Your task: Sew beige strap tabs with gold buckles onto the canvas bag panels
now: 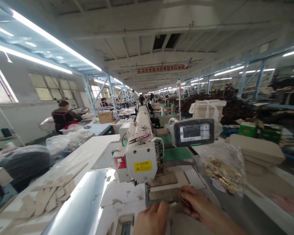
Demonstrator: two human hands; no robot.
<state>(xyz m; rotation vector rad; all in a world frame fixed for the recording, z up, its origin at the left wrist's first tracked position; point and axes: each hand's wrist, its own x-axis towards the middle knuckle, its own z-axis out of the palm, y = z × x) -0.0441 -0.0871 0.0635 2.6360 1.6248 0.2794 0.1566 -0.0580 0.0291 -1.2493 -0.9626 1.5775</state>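
Observation:
My left hand (152, 218) is curled at the bottom of the view, next to the sewing machine's metal clamp frame (159, 199). Motion blurs its fingers, and whatever lies under them is hidden. Between the thumb and fingers of my right hand (194, 202) is a thin gold-coloured metal piece (183, 199), just right of the clamp. Beige panel material (186, 225) lies below both hands. Over the work area stands the white head of the sewing machine (140, 160), with a yellow caution label.
A clear plastic bag of gold-coloured metal parts (222, 174) lies to the right, before stacked beige panels (256, 150). The control screen (193, 133) stands behind the hands. Beige strips (47, 197) are scattered at left. Co-workers (65, 117) sit at tables farther off.

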